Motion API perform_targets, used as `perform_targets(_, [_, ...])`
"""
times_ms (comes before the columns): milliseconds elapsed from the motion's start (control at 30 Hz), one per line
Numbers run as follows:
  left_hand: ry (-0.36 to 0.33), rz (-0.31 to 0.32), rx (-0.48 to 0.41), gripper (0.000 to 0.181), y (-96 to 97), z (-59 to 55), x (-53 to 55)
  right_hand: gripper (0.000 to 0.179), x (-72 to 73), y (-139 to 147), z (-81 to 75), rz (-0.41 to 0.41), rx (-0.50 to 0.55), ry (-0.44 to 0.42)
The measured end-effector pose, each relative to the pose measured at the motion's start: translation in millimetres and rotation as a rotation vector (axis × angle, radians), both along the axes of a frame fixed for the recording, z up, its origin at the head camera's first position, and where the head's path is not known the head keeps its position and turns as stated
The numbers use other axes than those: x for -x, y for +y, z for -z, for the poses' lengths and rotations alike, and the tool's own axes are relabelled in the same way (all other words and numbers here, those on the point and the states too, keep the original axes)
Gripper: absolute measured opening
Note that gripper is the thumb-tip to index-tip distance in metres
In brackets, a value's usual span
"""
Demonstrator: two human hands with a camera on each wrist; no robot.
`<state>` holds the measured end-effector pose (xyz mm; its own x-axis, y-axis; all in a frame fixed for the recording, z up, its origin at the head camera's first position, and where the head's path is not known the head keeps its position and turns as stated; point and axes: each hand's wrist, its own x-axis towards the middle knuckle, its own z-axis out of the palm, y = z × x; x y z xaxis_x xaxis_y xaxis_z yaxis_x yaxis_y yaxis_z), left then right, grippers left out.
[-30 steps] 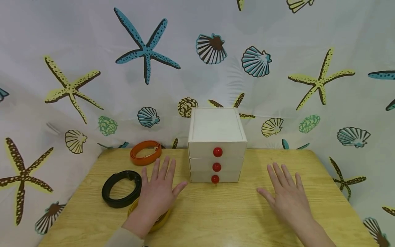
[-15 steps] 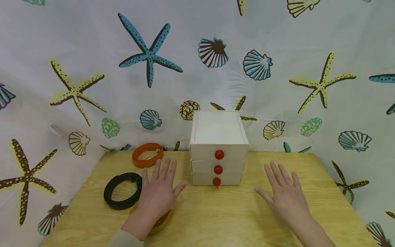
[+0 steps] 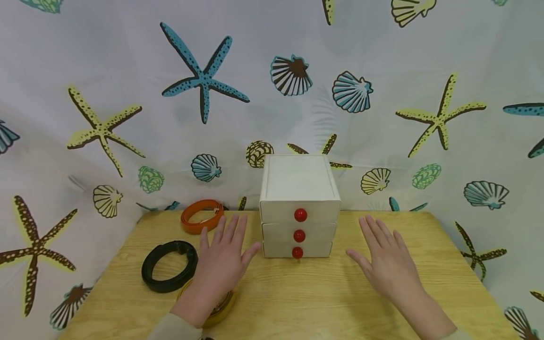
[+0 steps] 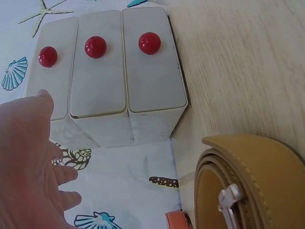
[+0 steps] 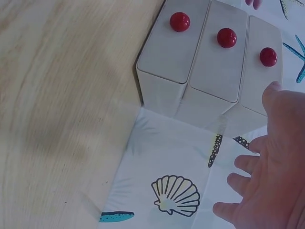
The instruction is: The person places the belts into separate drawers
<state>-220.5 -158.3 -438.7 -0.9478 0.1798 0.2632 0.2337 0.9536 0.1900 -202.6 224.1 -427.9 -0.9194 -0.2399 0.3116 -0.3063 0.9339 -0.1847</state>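
My left hand (image 3: 222, 264) hovers with fingers spread, partly covering a coiled yellow-tan belt (image 3: 221, 311) in the head view. The left wrist view shows that belt (image 4: 257, 176) closer, with its metal buckle. Left of this hand lies a coiled black belt (image 3: 148, 270), and a coiled orange belt (image 3: 196, 226) sits farther back. Between the hands stands a white three-drawer box (image 3: 300, 178) with a round red knob on each drawer, all drawers closed. To its right, my right hand (image 3: 388, 264) is held with straight fingers, and nothing is in it.
Light wooden tabletop (image 3: 297, 302) carries everything. Behind and at both sides hangs a white cloth (image 3: 289, 123) printed with starfish and shells. The drawer box stands near the table's back edge, close to the cloth.
My right hand has shifted slightly left and up, toward the drawer box. The left hand has moved a little to the right. The belts and the box stay in place.
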Motion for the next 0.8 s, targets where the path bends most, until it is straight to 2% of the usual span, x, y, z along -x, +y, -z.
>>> perform_targets(233, [0.014, 0.011, -0.054, 0.082, 3.8, -10.5, 2.4, 0.084, 5.6, -3, -10.3, -0.023, 0.042, 0.011])
perform_targets(600, [0.051, 0.038, -0.182, 0.078, 12.7, -21.8, 8.2, 0.080, 13.1, -15, -24.8, -0.050, 0.179, -0.009])
perform_targets(800, [0.020, 0.055, -0.245, 0.077, 18.9, -29.1, 12.2, 0.077, 17.5, -20, -30.0, -0.068, 0.278, -0.054])
